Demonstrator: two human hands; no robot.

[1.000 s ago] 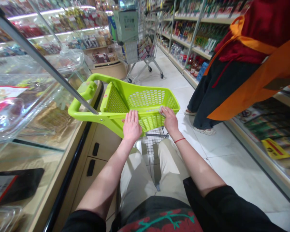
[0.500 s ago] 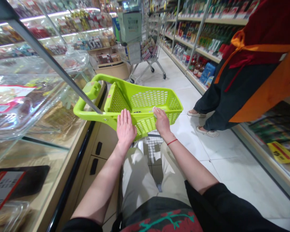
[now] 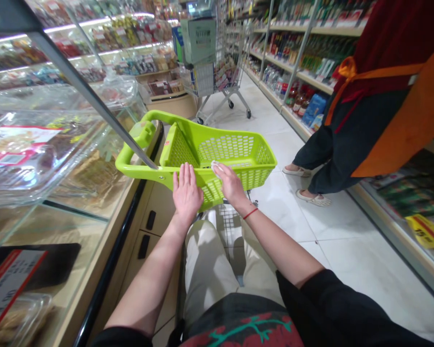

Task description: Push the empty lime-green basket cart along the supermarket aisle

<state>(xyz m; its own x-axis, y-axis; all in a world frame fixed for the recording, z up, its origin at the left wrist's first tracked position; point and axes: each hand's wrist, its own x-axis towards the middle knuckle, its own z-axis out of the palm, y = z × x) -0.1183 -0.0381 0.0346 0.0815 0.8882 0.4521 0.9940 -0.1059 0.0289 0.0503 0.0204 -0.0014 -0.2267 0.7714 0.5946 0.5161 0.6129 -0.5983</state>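
Note:
A lime-green plastic shopping cart basket (image 3: 235, 144) with perforated walls stands crosswise before me, its handle to the left. My left hand (image 3: 187, 193) lies flat against the near side, fingers stretched upward to the rim. On the same rim, farther right, my right hand (image 3: 231, 184) presses a small white cloth or tissue (image 3: 217, 166) under its fingers. The cloth is mostly covered by the hand. A grey metal pole (image 3: 94, 101) slants across the view down to the cart's near rim.
At left is a glass-topped food counter (image 3: 104, 226) with packaged food. A metal shopping cart (image 3: 217, 82) carrying boxes stands ahead. A person in an orange apron (image 3: 394, 125) stands at right beside stocked shelves (image 3: 296, 72). A yellow price sign (image 3: 427, 230) is at lower right.
My right hand has slid left along the cart's near rim with the white cloth, closer to my left hand. My left hand stays on the side wall.

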